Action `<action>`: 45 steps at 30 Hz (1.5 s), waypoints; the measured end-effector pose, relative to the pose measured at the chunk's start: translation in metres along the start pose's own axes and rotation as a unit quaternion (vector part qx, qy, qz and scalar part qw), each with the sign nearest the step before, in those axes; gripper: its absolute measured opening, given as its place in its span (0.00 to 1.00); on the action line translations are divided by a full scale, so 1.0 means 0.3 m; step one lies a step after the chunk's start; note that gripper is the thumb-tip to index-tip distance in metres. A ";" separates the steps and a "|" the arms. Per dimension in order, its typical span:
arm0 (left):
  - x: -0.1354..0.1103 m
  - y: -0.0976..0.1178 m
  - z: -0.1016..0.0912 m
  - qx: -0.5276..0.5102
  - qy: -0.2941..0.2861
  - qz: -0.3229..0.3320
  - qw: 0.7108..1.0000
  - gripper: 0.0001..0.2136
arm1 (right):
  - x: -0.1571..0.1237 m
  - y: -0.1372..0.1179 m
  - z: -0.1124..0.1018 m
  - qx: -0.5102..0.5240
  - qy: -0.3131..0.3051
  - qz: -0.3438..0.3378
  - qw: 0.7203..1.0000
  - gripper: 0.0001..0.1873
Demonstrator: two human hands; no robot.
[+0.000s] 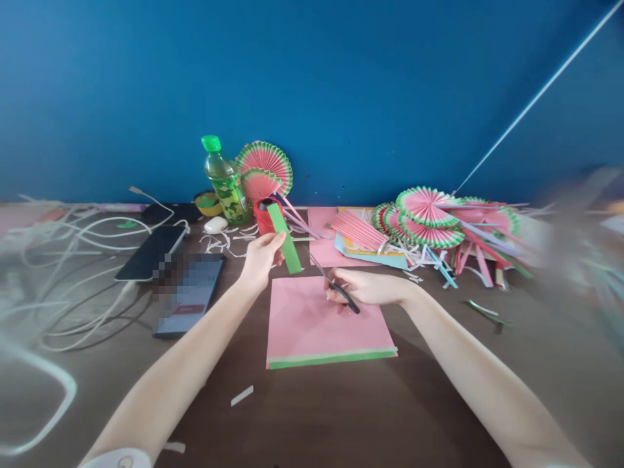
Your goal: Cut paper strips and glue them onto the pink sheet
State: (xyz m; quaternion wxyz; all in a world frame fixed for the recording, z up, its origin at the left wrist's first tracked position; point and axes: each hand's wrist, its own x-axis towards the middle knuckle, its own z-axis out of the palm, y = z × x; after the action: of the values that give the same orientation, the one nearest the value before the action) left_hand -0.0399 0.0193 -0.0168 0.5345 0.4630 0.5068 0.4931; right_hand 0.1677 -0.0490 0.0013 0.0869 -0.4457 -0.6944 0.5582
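My left hand (262, 257) pinches a green paper strip (288, 245) between thumb and fingers, holding it up above the table. In my right hand (348, 288) is a pair of scissors (345, 296), its dark handle in my fingers and its blades pointing up and left toward the strip. The blades look apart from the green strip. Below both hands lies a pink paper sheet (316, 331) with white and green bands along its near edge. My right hand hovers over its upper right part.
Folded pink-and-green paper fans (425, 214) are piled at the back right. A green-capped bottle (224, 188) stands before the blue wall, near a red container (264, 221). Phones (151, 253) and white cables (104, 318) lie left. Paper scraps (242, 396) are scattered about.
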 end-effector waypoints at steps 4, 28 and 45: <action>0.010 0.010 -0.013 -0.050 0.011 0.010 0.999 0.13 | -0.015 -0.024 -0.002 -0.030 -0.004 -0.002 1.000 0.16; -0.047 0.050 0.034 -0.068 0.003 -0.006 0.998 0.12 | 0.014 -0.026 0.029 0.017 0.057 -0.051 0.997 0.08; -0.054 0.052 0.040 -0.073 -0.006 0.001 0.997 0.13 | 0.023 -0.019 0.032 0.043 0.064 -0.035 0.996 0.07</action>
State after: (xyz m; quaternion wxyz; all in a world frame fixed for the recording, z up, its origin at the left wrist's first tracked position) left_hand -0.0288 0.0044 0.0008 0.5694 0.4261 0.4658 0.5265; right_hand 0.1549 -0.0507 0.0000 0.1695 -0.4516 -0.6781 0.5544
